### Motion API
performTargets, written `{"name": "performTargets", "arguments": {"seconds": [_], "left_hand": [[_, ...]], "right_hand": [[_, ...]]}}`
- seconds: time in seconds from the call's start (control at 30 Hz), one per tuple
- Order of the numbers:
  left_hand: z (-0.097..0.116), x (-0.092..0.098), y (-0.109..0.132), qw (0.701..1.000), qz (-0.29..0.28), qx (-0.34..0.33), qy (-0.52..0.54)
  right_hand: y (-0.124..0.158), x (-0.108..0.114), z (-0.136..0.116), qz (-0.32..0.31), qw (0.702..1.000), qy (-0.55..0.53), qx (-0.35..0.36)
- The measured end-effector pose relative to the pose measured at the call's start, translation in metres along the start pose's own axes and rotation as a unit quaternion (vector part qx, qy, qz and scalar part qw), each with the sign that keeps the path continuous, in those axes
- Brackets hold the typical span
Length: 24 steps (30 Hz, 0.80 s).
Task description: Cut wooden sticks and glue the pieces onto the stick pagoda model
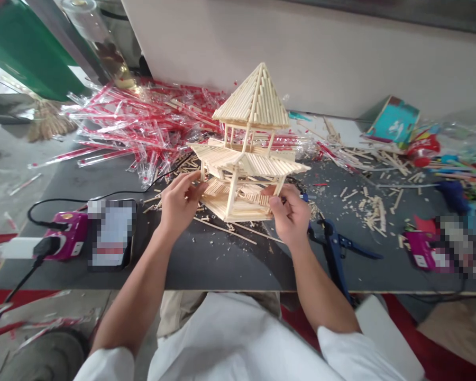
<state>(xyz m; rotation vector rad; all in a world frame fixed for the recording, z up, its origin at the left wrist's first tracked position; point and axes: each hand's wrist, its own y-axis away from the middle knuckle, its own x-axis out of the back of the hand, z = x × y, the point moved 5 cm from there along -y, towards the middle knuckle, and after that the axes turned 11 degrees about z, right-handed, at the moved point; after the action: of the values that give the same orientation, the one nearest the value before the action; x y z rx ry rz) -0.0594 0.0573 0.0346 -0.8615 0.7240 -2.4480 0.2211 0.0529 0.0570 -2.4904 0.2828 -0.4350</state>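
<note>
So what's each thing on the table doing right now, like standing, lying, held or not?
stick tower, upright, held on both sides.
left hand, gripping the tower's left post.
right hand, pinching the tower's lower right edge.
blue cutters, lying flat, untouched.
wrappers, heaped loose behind the tower.
stick scraps, scattered over the table.
purple box, lying flat, cable plugged in.

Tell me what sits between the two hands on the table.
The lower storey of the stick pagoda, gripped by the left hand and right hand on either side; a few loose sticks lie on the table before it. Head view.
</note>
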Motion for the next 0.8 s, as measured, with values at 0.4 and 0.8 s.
{"name": "performTargets", "arguments": {"seconds": [0.4,0.8], "left_hand": [[0.024,0.014,0.015,0.991,0.116,-0.06,-0.042],[0.042,0.0,0.027,0.979,-0.045,-0.2,0.0]], "right_hand": [[0.004,-0.019,-0.017,0.028,0.999,0.032,0.014],[0.0,-0.017,-0.003,0.033,0.999,0.021,0.032]]}}
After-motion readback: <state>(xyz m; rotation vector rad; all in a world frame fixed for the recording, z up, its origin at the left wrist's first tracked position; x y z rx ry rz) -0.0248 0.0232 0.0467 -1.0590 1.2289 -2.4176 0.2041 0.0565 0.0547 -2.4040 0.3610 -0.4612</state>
